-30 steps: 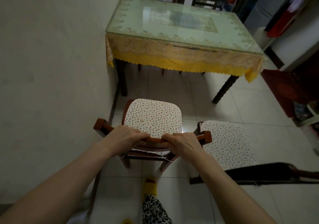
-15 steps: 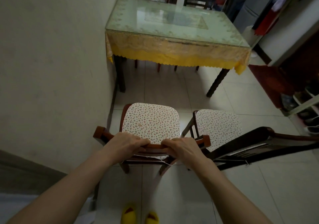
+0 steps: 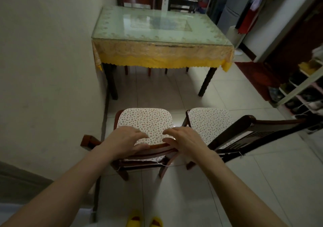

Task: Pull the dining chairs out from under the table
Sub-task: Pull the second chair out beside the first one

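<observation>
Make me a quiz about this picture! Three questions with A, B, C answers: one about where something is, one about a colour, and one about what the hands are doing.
1. Where does the nearest chair with the dotted cushion stand?
A. Tucked under the table
B. On the open floor, clear of the table
C. On top of the table

2. What colour is the tablecloth fringe along the table's near edge?
A. Yellow
B. Blue
C. Black

3. What are the two hands doing?
A. Both gripping a table leg
B. Both holding cups
C. Open, fingers spread above the chair's back rail

Answers:
1. B, tiled floor shows between the chair and the table.
2. A, the hanging edge is bright yellow.
3. C, the left hand and right hand have loose, uncurled fingers over the back rail.
</observation>
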